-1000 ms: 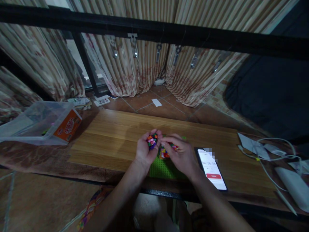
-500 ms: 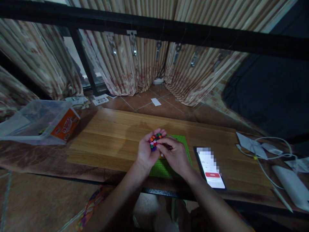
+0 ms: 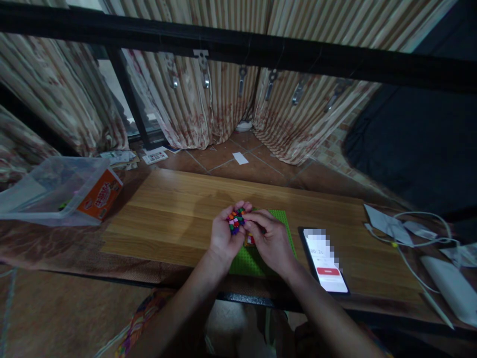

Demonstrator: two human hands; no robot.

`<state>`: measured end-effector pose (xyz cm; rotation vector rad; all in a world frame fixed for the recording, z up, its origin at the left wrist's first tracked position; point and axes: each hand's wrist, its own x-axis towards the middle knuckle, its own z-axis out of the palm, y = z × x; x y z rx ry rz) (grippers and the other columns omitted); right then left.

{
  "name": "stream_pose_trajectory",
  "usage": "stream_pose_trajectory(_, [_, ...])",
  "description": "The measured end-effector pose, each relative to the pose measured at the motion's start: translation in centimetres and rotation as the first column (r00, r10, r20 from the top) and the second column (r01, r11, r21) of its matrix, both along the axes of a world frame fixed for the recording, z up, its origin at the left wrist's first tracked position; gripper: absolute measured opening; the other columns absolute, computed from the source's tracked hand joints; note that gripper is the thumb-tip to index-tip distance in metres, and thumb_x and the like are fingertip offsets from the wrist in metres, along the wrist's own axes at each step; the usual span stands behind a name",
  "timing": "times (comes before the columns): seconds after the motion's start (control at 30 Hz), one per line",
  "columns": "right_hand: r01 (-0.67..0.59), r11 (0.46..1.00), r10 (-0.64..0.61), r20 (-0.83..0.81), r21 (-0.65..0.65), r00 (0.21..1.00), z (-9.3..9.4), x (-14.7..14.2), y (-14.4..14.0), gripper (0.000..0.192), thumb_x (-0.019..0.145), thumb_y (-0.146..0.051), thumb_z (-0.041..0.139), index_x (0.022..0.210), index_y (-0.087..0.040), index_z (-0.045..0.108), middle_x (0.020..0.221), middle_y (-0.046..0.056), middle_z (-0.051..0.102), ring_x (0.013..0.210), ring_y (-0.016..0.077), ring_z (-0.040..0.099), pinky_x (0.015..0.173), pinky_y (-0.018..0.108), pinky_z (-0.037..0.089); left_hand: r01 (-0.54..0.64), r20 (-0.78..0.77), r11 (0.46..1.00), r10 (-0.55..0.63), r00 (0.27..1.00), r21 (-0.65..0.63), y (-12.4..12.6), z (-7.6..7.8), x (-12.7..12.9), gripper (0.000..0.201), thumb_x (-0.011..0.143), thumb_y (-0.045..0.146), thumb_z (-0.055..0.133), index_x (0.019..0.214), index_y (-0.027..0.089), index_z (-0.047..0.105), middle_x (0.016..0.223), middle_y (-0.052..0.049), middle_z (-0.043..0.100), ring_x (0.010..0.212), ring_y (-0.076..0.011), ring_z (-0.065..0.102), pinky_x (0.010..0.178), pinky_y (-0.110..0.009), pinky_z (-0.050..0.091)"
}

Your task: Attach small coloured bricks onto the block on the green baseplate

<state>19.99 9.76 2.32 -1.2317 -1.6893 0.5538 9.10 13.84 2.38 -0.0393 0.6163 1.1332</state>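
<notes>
Presently, we find the small building bricks, of mixed colours, gathered in the left hand, which is palm up and open in a shallow cup, its fingers curled at the rim and not clamped. The right hand is above the green studded baseplate, thumb and index finger drawn together at the near edge of the pile; we cannot tell whether a brick is between them. Beneath that hand, a brick assembly sits on the baseplate, partly hidden, and the baseplate lies on the wooden bench, left of the smartphone. We judge each brick to be light, rigid plastic, hard to break but smooth and easily dropped when pinched at a corner. We recommend taking one brick by two opposite side walls, leaving studs and underside free. We would keep the cup level, since loose bricks may roll out, and hold the thin baseplate by its edges.
</notes>
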Motion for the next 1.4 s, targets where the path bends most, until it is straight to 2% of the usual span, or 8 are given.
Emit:
stream_pose_trajectory(0.2, [0.035,0.999,-0.035,0.027,-0.002,0.999,0.4,0.5,0.1,0.026,0.093,-0.021,0.047,0.111,-0.024,0.066,0.099,0.006,0.066,0.093,0.0180,0.063,0.082,0.033,0.051,-0.004,0.005,0.999,0.004,1.000,-0.033,0.2,-0.1,-0.2,0.030,0.089,0.015,0.041,0.073,0.008,0.066,0.074,-0.010,0.067,0.069,-0.0156,0.066,0.060,-0.024,0.055])
stream_pose_trajectory(0.33, [0.187,0.981,-0.183,0.067,-0.061,0.981,0.3,2.9,1.0,0.028,0.095,-0.029,0.044,0.109,-0.021,0.067,0.101,0.008,0.065,0.092,0.0200,0.063,0.083,0.035,0.050,-0.041,-0.004,0.995,0.041,0.999,-0.086,0.4,-0.4,-0.5,0.028,0.088,0.014,0.043,0.073,0.007,0.065,0.074,-0.011,0.066,0.073,-0.0159,0.066,0.070,-0.027,0.057])
stream_pose_trajectory(0.47, [0.262,0.950,-0.256,0.062,-0.170,0.965,-0.8,5.5,2.1,0.028,0.092,-0.035,0.046,0.104,-0.020,0.067,0.099,0.008,0.069,0.083,0.0210,0.066,0.078,0.037,0.051,-0.071,-0.026,0.992,0.068,0.997,-0.107,0.6,-0.5,-0.8,0.026,0.088,0.014,0.046,0.071,0.007,0.064,0.072,-0.011,0.065,0.070,-0.0151,0.065,0.067,-0.025,0.057])
stream_pose_trajectory(0.57, [0.253,0.945,-0.248,0.047,-0.207,0.968,-1.5,6.1,2.6,0.024,0.088,-0.034,0.053,0.101,-0.021,0.068,0.094,0.006,0.072,0.084,0.0217,0.068,0.080,0.037,0.051,-0.086,-0.043,0.992,0.082,0.996,-0.092,0.8,-0.5,-0.9,0.025,0.087,0.014,0.046,0.071,0.007,0.064,0.072,-0.010,0.065,0.069,-0.0145,0.064,0.065,-0.025,0.056])
stream_pose_trajectory(0.67, [0.229,0.943,-0.231,0.019,-0.243,0.973,-1.7,5.4,2.9,0.021,0.086,-0.033,0.057,0.098,-0.023,0.070,0.099,0.005,0.074,0.094,0.0218,0.068,0.087,0.037,0.050,-0.111,-0.046,0.991,0.108,0.993,-0.077,1.0,-0.5,-1.1,0.025,0.087,0.013,0.046,0.070,0.007,0.063,0.071,-0.010,0.064,0.069,-0.0142,0.064,0.065,-0.024,0.056])
stream_pose_trajectory(0.8, [0.193,0.950,-0.181,0.071,-0.246,0.981,-1.8,4.3,3.2,0.019,0.084,-0.031,0.058,0.093,-0.025,0.074,0.102,0.005,0.075,0.099,0.0220,0.067,0.092,0.039,0.047,-0.121,-0.056,0.990,0.118,0.992,-0.072,1.1,-0.6,-1.3,0.025,0.087,0.013,0.046,0.070,0.007,0.063,0.071,-0.010,0.064,0.069,-0.0139,0.064,0.065,-0.024,0.056])
stream_pose_trajectory(1.07, [0.116,0.956,-0.130,-0.038,-0.271,0.991,-2.8,3.7,3.7,0.017,0.078,-0.030,0.063,0.086,-0.023,0.077,0.100,0.006,0.075,0.094,0.0207,0.067,0.089,0.037,0.050,-0.093,-0.065,0.994,0.089,0.994,-0.064,1.1,-0.7,-1.2,0.020,0.084,0.011,0.048,0.070,0.009,0.062,0.071,-0.008,0.064,0.067,-0.0130,0.062,0.063,-0.023,0.055])
stream_pose_trajectory(1.4, [0.017,0.862,-0.145,-0.216,-0.506,0.966,-3.4,4.3,4.6,0.028,0.068,-0.036,0.072,0.091,-0.019,0.077,0.086,0.006,0.077,0.075,0.0185,0.069,0.071,0.032,0.052,-0.080,-0.083,0.993,0.074,0.994,-0.081,0.8,-0.8,-1.0,0.021,0.086,0.013,0.048,0.071,0.009,0.062,0.071,-0.008,0.063,0.069,-0.0129,0.063,0.065,-0.023,0.054])
